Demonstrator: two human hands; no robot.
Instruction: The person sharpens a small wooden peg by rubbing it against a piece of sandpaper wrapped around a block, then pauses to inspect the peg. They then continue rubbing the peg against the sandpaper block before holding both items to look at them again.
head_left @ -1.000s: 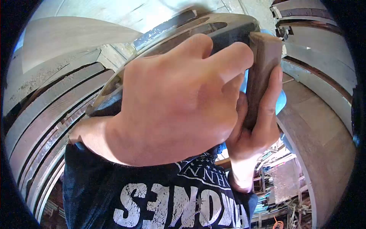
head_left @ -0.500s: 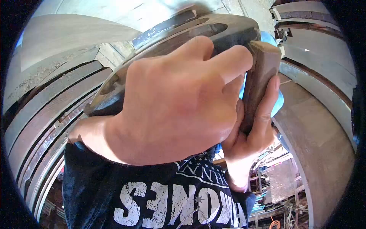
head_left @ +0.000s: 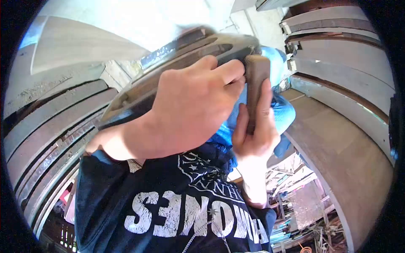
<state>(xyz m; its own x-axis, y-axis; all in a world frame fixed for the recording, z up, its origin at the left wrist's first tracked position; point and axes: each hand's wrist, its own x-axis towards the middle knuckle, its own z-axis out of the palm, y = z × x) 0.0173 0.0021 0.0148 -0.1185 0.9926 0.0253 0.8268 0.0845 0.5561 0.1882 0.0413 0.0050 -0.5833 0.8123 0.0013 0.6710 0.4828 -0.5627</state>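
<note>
My left hand is closed, its fingers curled and its back toward me. Its fingertips are hidden, so I cannot tell what they grip. Behind it stretches a long, curved wooden piece with oval hollows and a dark lower edge. Upright in my right hand is a flat, brown wooden block, thumb and fingers along its sides. The curled left fingers come right up to the block's upper edge.
Blue jeans show beyond the block. Stacked boards curve along the left, with a wide brown panel on the right. Wood scraps litter the floor at lower right, near an orange coil.
Both hands look smaller and farther from the camera. The right hand and its block sit more to the left in view, and more of the jeans shows.
</note>
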